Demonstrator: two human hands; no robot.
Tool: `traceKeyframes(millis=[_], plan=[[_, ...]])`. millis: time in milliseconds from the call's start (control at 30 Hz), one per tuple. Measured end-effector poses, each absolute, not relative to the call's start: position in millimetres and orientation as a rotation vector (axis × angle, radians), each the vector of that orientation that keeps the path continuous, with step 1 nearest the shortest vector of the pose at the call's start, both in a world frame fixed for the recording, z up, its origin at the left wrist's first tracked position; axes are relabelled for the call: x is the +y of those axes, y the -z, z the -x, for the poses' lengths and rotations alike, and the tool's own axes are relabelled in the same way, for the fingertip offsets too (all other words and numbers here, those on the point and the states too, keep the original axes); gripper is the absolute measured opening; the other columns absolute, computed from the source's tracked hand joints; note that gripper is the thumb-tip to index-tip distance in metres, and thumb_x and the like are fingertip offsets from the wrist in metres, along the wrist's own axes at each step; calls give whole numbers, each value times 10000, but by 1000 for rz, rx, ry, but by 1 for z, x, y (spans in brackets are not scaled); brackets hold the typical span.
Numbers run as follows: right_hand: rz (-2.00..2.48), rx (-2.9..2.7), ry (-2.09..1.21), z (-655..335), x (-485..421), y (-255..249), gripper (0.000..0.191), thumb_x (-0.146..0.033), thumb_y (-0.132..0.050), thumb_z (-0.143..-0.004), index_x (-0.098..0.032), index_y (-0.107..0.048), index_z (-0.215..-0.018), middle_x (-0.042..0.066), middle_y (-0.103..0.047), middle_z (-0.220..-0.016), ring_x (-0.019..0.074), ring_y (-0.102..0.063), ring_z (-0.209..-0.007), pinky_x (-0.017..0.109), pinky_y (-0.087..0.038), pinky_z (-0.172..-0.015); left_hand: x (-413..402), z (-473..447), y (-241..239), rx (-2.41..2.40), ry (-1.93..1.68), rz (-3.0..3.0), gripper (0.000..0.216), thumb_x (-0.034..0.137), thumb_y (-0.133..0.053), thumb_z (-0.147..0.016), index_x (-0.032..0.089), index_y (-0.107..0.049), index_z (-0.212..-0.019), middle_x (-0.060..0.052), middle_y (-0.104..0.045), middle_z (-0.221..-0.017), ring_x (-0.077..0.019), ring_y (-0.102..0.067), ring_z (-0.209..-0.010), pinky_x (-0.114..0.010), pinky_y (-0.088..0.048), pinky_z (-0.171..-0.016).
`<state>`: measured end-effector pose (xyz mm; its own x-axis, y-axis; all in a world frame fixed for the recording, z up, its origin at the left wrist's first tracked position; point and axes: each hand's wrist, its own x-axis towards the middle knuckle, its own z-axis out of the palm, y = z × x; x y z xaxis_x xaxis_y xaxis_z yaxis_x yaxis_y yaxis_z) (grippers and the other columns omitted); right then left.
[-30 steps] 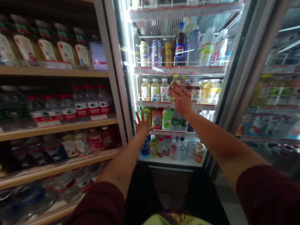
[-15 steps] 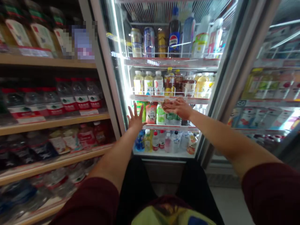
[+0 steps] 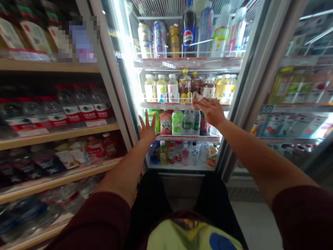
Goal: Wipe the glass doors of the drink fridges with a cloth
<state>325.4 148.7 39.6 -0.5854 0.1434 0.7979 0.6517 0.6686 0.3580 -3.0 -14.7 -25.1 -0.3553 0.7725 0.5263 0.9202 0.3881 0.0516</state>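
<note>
A lit drinks cooler with a glass door (image 3: pixel 179 172) stands right in front of me. My left hand (image 3: pixel 147 129) is spread open at the lower left of the glass, seemingly resting on it and holding nothing. Under the fingers of my right hand (image 3: pixel 212 110) is a crumpled, pale cloth (image 3: pixel 197 99), held flat toward the glass in front of the second shelf. Part of the cloth is hidden by the fingers. Behind the glass, bottles and cans stand in rows, among them a cola bottle (image 3: pixel 188 33) and a green-labelled bottle (image 3: pixel 177 122).
Wooden shelves (image 3: pixel 109 127) with red-capped water bottles (image 3: pixel 85 104) run along my left. Another cooler with cartons (image 3: pixel 274 123) is on the right, beyond a metal door frame (image 3: pixel 251 90). My knees (image 3: pixel 152 191) are close to the cooler's base.
My right hand has moved up and to the right across the glass with the cloth. My left hand stays spread in nearly the same place. The view has shifted slightly.
</note>
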Motion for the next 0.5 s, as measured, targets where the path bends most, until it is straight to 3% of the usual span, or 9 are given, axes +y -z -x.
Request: traceKeyframes(millis=[133,233,333,433,500], plan=[[757,-1956,782,-324,143,-31,551,-177,-428,-1121,-231,-695,-1600,108,-614,-1708,357,-606,-1386,554,-508,-1114,-18,-2,24,-2235,448,1448,1282,485,-931,-901,289,-74,-1835,-189,63,-1913,-524,44,-1754,-749,-327,-1342],[504,-2352,845,-316,135,-21,516,-158,-477,-1100,-268,-753,-1522,89,-718,-1595,343,-615,-1379,524,-537,-1060,-18,-1,24,-2220,439,1454,1266,476,-904,-931,316,-24,-1827,-184,46,-1913,-507,42,-1759,-741,-332,-1344],[499,-2324,807,-301,138,-34,555,-140,-484,-1081,-264,-707,-1575,114,-756,-1518,348,-605,-1381,542,-540,-1089,-17,1,26,-2214,450,1453,1295,488,-914,-918,327,-1,-1823,-180,58,-1911,-505,59,-1758,-744,-330,-1344],[649,-1943,677,-277,142,-52,623,-162,-423,-1087,-248,-610,-1675,136,-619,-1669,392,-523,-1499,640,-498,-1180,-16,2,26,-2230,465,1459,1298,480,-935,-898,321,-45,-1829,-169,61,-1915,-511,48,-1759,-751,-324,-1345],[653,-1903,646,-257,136,-50,619,-162,-423,-1080,-233,-631,-1659,150,-568,-1716,417,-483,-1548,674,-481,-1192,-17,1,25,-2232,472,1475,1312,503,-944,-882,319,-59,-1832,-163,61,-1919,-516,56,-1759,-763,-311,-1345]])
